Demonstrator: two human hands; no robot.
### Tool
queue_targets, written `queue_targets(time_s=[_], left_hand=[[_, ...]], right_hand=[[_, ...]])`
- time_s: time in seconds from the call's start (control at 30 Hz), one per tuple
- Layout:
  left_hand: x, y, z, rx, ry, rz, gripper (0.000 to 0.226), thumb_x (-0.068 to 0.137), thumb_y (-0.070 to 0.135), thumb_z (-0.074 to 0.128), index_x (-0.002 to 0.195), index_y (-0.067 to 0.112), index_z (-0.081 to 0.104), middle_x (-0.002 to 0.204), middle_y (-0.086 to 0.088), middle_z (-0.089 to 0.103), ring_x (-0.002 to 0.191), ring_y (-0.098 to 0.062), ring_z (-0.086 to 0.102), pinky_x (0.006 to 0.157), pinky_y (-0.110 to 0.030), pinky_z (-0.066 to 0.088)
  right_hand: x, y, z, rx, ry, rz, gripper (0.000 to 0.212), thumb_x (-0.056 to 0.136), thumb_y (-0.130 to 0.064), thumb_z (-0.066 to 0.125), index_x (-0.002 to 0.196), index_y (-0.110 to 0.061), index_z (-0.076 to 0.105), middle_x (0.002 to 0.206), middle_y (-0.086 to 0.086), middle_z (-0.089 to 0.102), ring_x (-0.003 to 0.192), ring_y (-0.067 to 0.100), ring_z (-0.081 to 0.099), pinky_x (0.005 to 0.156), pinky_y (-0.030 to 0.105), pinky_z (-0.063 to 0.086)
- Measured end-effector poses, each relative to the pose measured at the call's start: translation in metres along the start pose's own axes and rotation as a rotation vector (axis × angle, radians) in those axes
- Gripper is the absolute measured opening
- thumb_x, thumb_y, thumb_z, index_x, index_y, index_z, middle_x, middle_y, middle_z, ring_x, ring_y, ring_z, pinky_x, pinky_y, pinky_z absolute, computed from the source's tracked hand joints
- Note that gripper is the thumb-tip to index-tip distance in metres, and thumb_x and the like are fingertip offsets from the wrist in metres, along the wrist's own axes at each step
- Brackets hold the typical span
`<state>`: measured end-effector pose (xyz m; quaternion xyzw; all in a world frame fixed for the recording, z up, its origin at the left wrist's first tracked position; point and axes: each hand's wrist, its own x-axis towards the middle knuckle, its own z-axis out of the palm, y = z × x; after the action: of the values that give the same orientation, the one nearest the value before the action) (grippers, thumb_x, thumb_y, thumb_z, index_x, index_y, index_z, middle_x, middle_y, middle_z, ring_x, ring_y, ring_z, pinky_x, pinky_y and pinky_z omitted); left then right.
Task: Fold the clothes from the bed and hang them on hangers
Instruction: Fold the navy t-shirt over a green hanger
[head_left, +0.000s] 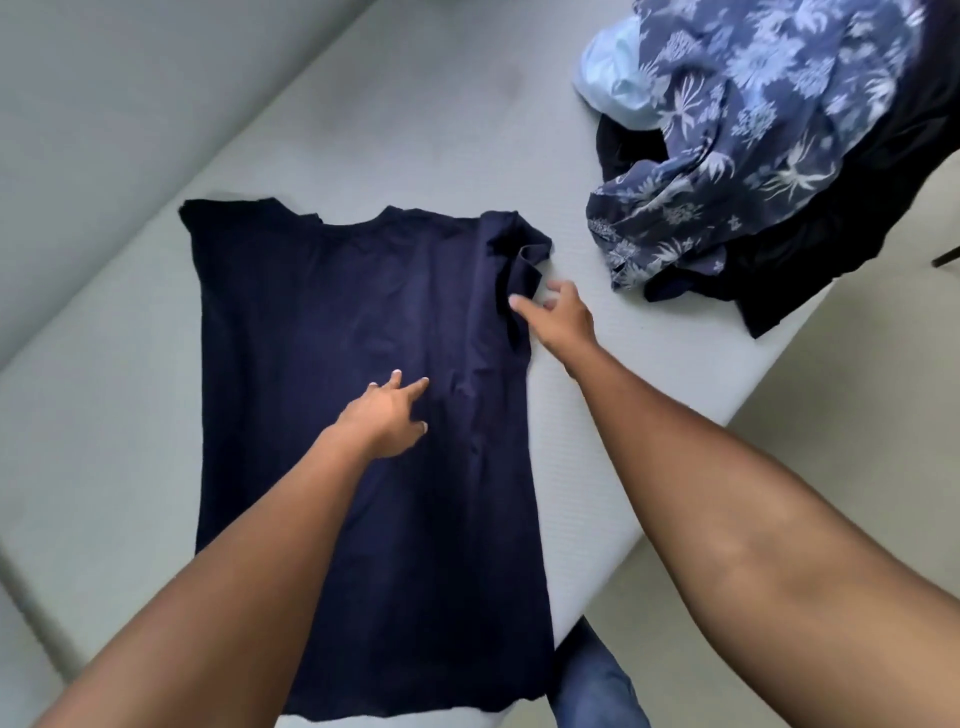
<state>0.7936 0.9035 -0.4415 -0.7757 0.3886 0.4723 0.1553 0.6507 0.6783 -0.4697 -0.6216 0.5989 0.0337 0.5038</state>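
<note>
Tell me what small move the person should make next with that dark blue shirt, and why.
Probably pinch the rumpled sleeve and fold it inward over the T-shirt. It lies bunched at the shirt's edge, the right hand is open beside it, and the left hand rests on the shirt's middle, steadying it.

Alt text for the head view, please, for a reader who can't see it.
A navy T-shirt lies flat on a pale bed; the left hand rests open on its middle, the right hand reaches its bunched sleeve. A pile of other clothes sits beyond it.
</note>
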Motion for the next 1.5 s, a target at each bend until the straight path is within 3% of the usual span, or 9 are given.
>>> queue_targets(time_s=[0.2, 0.33, 0.53, 0.8, 0.93, 1.13, 1.23, 1.33, 1.5], left_hand=[[0.029, 0.017, 0.002, 0.004, -0.060, -0.033, 0.076, 0.102, 0.045, 0.052, 0.165, 0.035, 0.010, 0.172, -0.010, 0.011, 0.145, -0.037, 0.039, 0.111, -0.045, 0.044], [0.021, 0.017, -0.006, -0.075, -0.088, -0.032, 0.076, 0.103, 0.044, 0.053, 0.165, 0.036, 0.009, 0.173, -0.008, 0.008, 0.143, -0.033, 0.042, 0.111, -0.042, 0.044], [0.025, 0.019, -0.010, -0.080, -0.087, -0.031, 0.074, 0.103, 0.044, 0.054, 0.165, 0.033, 0.016, 0.172, -0.010, 0.012, 0.139, -0.031, 0.048, 0.107, -0.038, 0.046], [0.025, 0.016, 0.006, -0.062, -0.033, -0.031, 0.075, 0.102, 0.043, 0.054, 0.165, 0.032, 0.014, 0.173, -0.009, 0.008, 0.152, -0.042, 0.026, 0.113, -0.050, 0.043], [0.017, 0.006, 0.010, -0.157, -0.008, -0.020, 0.074, 0.101, 0.041, 0.057, 0.164, 0.032, 0.020, 0.173, -0.004, 0.006, 0.156, -0.035, 0.020, 0.118, -0.049, 0.038], [0.006, -0.003, 0.012, -0.609, 0.280, -0.032, 0.061, 0.098, 0.031, 0.061, 0.156, 0.029, 0.042, 0.140, -0.004, 0.063, 0.128, -0.022, 0.059, 0.107, -0.036, 0.049], [0.004, -0.006, 0.016, -0.850, 0.458, -0.124, 0.051, 0.098, 0.026, 0.061, 0.147, 0.031, 0.051, 0.108, 0.010, 0.071, 0.105, -0.012, 0.065, 0.096, -0.035, 0.053], [0.008, -0.011, 0.021, -1.002, 0.469, -0.198, 0.047, 0.097, 0.027, 0.062, 0.143, 0.031, 0.054, 0.100, 0.008, 0.073, 0.097, -0.010, 0.069, 0.094, -0.036, 0.056], [0.011, -0.006, 0.029, -1.164, 0.378, -0.234, 0.031, 0.101, 0.025, 0.060, 0.132, 0.024, 0.059, 0.100, 0.001, 0.074, 0.086, -0.013, 0.071, 0.079, -0.034, 0.061]], right_hand=[[0.037, 0.002, 0.000, 0.120, 0.257, 0.017, 0.027, 0.089, -0.039, 0.068, 0.081, -0.014, 0.067, 0.088, 0.008, 0.071, 0.086, 0.028, 0.063, 0.068, 0.028, 0.036], [0.008, 0.038, -0.028, 0.517, 0.677, 0.267, 0.040, 0.087, -0.037, 0.058, 0.092, 0.000, 0.074, 0.090, 0.016, 0.074, 0.089, 0.037, 0.064, 0.066, 0.031, 0.033], [0.015, 0.061, -0.045, 0.667, 0.458, 0.429, 0.028, 0.063, -0.039, 0.069, 0.068, -0.012, 0.067, 0.072, 0.003, 0.065, 0.079, 0.035, 0.066, 0.068, 0.048, 0.061], [0.007, 0.059, -0.045, 0.770, 0.449, 0.435, 0.020, 0.067, -0.015, 0.075, 0.067, -0.013, 0.056, 0.065, -0.001, 0.051, 0.063, 0.022, 0.043, 0.054, 0.031, 0.035], [-0.005, 0.063, -0.040, 0.988, 0.292, 0.519, 0.047, 0.054, -0.015, 0.076, 0.100, -0.009, 0.069, 0.098, 0.007, 0.073, 0.079, 0.029, 0.068, 0.066, 0.039, 0.055], [-0.010, -0.002, -0.009, 0.430, 0.424, 0.013, 0.011, 0.082, -0.021, 0.073, 0.087, -0.014, 0.065, 0.080, 0.000, 0.068, 0.076, 0.022, 0.059, 0.071, 0.038, 0.054], [-0.034, -0.036, 0.028, -0.011, 0.151, -0.318, 0.030, 0.090, -0.036, 0.073, 0.116, -0.020, 0.070, 0.098, 0.000, 0.073, 0.091, 0.023, 0.066, 0.086, 0.039, 0.055], [-0.054, -0.027, 0.061, -0.142, -0.024, -0.333, 0.050, 0.088, -0.060, 0.070, 0.129, -0.031, 0.067, 0.098, -0.011, 0.073, 0.095, 0.012, 0.069, 0.086, 0.034, 0.056], [-0.098, 0.075, 0.070, -0.066, 0.287, -0.084, 0.020, 0.095, -0.032, 0.065, 0.110, -0.019, 0.067, 0.102, -0.003, 0.070, 0.100, 0.023, 0.066, 0.085, 0.035, 0.051]])
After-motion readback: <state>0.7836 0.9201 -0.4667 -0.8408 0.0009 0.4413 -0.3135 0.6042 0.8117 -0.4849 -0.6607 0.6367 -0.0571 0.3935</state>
